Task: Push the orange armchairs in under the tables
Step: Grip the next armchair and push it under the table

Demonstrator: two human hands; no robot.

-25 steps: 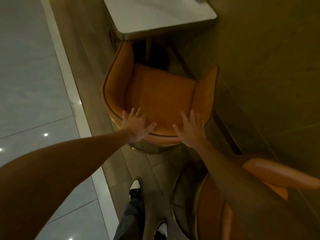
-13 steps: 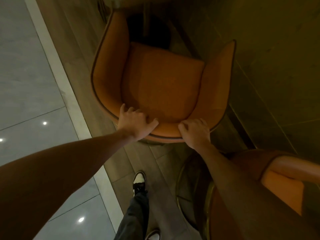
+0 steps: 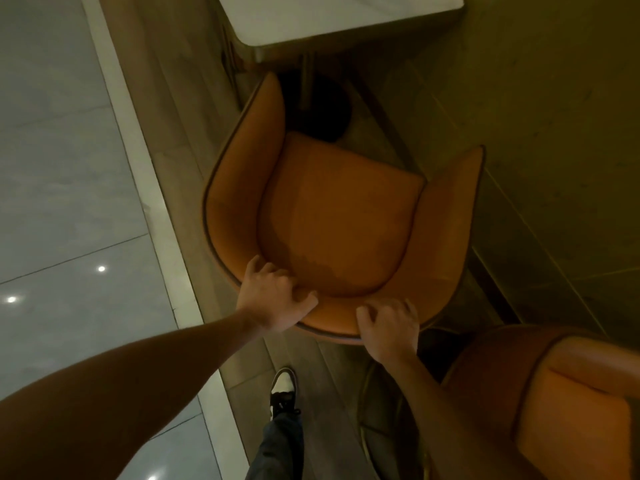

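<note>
An orange armchair (image 3: pixel 339 216) with dark piping faces a pale-topped table (image 3: pixel 332 19) at the top of the view. The chair's front edge lies just short of the table's near edge, by the dark pedestal base (image 3: pixel 318 109). My left hand (image 3: pixel 273 299) grips the left side of the chair's curved backrest, fingers curled over its rim. On the right side of the same rim sits my right hand (image 3: pixel 389 327), fingers bent over the top edge. A second orange armchair (image 3: pixel 568 403) stands at the lower right, close behind my right arm.
A wall (image 3: pixel 554 133) runs along the right, close to the chair's right arm. Wooden flooring (image 3: pixel 180 98) lies under the chairs, bordered at left by a light strip and glossy grey tiles (image 3: pixel 52 168). My shoe (image 3: pixel 284 386) and trouser leg show at the bottom centre.
Both hands went from flat on the backrest to curled over its rim. The view has lifted since half a second ago, so the table top shows again.
</note>
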